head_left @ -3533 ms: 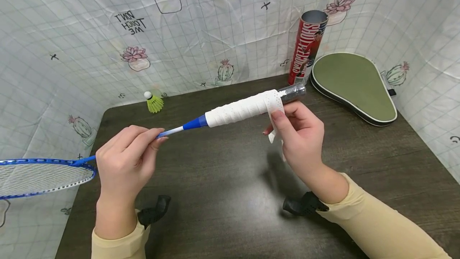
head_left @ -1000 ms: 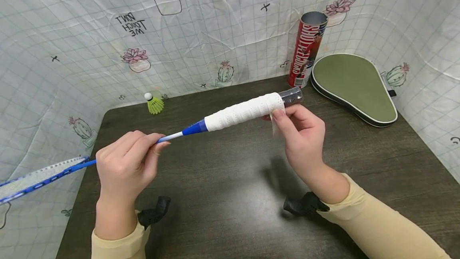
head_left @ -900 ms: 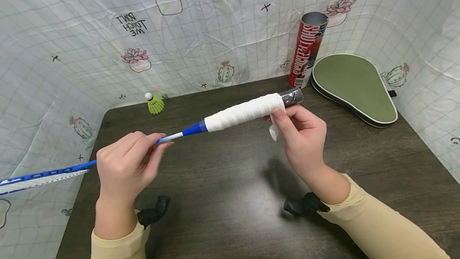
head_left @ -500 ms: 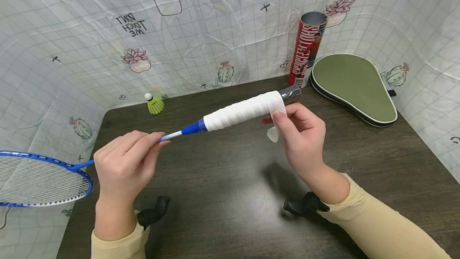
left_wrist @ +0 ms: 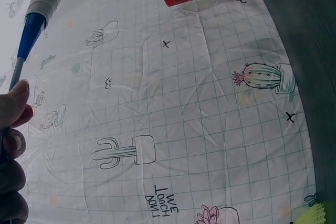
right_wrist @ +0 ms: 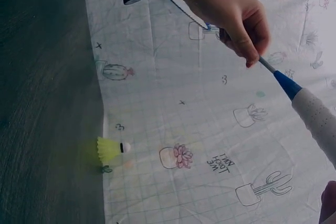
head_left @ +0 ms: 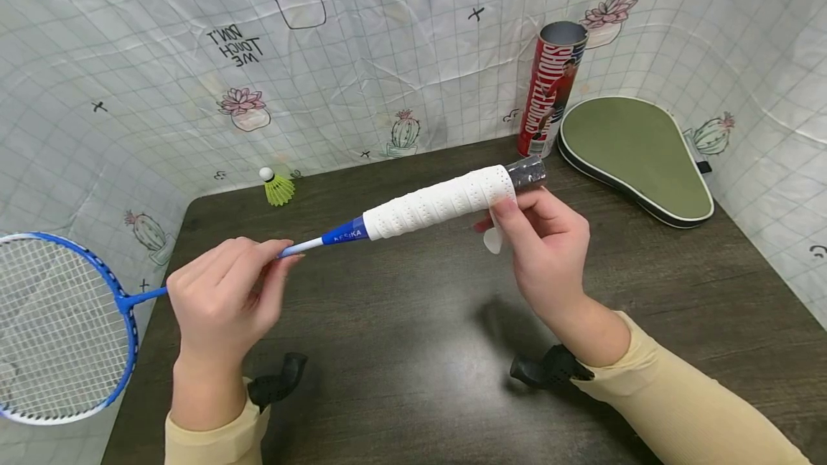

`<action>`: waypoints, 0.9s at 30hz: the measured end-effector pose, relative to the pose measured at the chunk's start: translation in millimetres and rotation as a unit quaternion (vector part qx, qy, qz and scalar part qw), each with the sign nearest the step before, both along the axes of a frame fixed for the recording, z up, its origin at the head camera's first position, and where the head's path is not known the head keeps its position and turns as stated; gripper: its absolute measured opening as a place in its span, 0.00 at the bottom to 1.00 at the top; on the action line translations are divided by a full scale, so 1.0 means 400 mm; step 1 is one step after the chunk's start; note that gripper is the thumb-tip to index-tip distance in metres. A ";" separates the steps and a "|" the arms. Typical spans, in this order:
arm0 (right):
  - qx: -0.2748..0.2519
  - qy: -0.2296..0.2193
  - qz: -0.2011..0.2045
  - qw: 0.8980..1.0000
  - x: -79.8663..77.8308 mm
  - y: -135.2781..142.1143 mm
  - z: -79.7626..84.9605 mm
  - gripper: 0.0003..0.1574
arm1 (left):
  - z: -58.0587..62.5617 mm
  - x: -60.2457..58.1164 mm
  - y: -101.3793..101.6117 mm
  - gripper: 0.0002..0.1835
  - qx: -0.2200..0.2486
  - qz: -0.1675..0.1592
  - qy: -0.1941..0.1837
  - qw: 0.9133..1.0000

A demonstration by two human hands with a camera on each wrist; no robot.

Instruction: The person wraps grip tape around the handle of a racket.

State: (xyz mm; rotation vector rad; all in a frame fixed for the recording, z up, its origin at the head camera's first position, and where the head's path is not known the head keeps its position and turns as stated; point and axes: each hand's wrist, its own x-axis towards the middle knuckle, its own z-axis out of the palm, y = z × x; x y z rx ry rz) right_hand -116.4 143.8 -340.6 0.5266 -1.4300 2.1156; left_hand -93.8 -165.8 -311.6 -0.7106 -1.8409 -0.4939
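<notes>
A blue and white badminton racket [head_left: 345, 232] is held up above the table, its strung head at the far left of the head view. My left hand [head_left: 226, 296] pinches the thin shaft between thumb and fingers. White perforated grip tape [head_left: 439, 201] is wound in overlapping turns over most of the handle, leaving a dark, shiny bare stretch [head_left: 526, 173] at the butt end. My right hand [head_left: 545, 250] pinches the tape where it leaves the handle, thumb in front. A short rounded tail of tape [head_left: 492, 240] hangs below the thumb.
Behind the handle stands a red shuttlecock tube [head_left: 552, 92], open at the top. To its right lies a green paddle-shaped case [head_left: 636, 153]. A yellow shuttlecock [head_left: 278, 186] rests near the back left of the dark wooden table [head_left: 388, 350]. A patterned cloth [head_left: 362, 56] hangs behind.
The racket has turned about its shaft, swinging its head from nearly edge-on to face view. Over the longer span, the tape has advanced slightly toward the butt. Both hands stay almost in place.
</notes>
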 end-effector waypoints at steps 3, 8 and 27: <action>-0.005 0.011 0.024 1.000 0.000 -0.002 -0.002 0.09 | -0.003 -0.004 0.000 0.14 0.011 -0.010 0.014 1.000; 0.001 0.013 0.028 1.000 -0.001 -0.003 -0.003 0.09 | -0.002 -0.004 0.000 0.14 0.023 -0.021 0.027 0.999; 0.024 0.000 0.023 0.999 -0.003 0.001 0.001 0.14 | -0.001 -0.005 0.004 0.17 0.018 0.012 0.024 0.999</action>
